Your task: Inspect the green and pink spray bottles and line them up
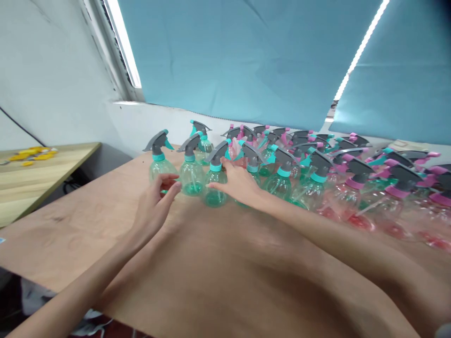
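Observation:
My left hand [158,197] is in front of the leftmost spray bottle [161,164], which has a clear green body, turquoise collar and grey head. Its fingers are loosely bent, with the thumb apart and nothing visibly held; whether it touches the bottle cannot be made out. My right hand [239,182] reaches from the right to another green spray bottle [215,188]. The thumb lies across the front of that bottle and the fingers extend beside its collar, spread apart. Between the hands stands a green spray bottle [190,173] with a tube inside.
Many more spray bottles with pink [355,183] or turquoise collars crowd the wooden table [197,263] to the right and back. A lower side table [45,173] at left carries yellow pieces [33,154]. A blue blind [239,61] hangs behind.

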A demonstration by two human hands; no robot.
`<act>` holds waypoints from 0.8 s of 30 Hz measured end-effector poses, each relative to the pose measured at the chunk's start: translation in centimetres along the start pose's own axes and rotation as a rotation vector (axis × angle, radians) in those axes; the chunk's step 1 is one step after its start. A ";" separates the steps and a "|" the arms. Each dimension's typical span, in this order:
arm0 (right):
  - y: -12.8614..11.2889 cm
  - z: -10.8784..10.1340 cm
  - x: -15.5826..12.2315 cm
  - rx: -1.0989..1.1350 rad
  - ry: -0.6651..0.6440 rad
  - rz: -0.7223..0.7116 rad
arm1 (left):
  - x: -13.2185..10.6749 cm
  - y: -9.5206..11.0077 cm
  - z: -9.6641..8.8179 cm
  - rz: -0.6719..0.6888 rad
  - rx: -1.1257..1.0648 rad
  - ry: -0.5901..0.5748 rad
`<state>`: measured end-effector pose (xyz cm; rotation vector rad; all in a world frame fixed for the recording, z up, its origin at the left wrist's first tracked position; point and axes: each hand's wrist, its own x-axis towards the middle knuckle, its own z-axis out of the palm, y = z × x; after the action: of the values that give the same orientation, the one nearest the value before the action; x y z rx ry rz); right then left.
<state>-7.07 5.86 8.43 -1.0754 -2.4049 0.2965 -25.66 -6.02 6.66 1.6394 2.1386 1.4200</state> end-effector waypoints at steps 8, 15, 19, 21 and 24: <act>-0.1 -0.3 0.1 -0.016 0.000 -0.013 | 4.5 0.9 1.0 -0.060 0.445 -0.073; 0.0 -0.6 0.1 -0.026 -0.006 -0.010 | 6.8 1.7 2.5 -0.105 0.723 -0.148; 0.1 -0.7 0.1 -0.028 -0.004 -0.011 | 6.7 1.9 2.4 -0.109 0.750 -0.160; 0.1 -0.8 0.2 -0.028 -0.003 -0.009 | 6.5 2.1 2.2 -0.108 0.757 -0.169; 0.2 -0.8 0.2 -0.025 -0.006 -0.008 | 6.3 2.3 1.7 -0.098 0.756 -0.183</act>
<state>-6.69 6.14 9.12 -1.0775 -2.4240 0.2678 -25.65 0.00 10.04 1.7182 2.7651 0.4003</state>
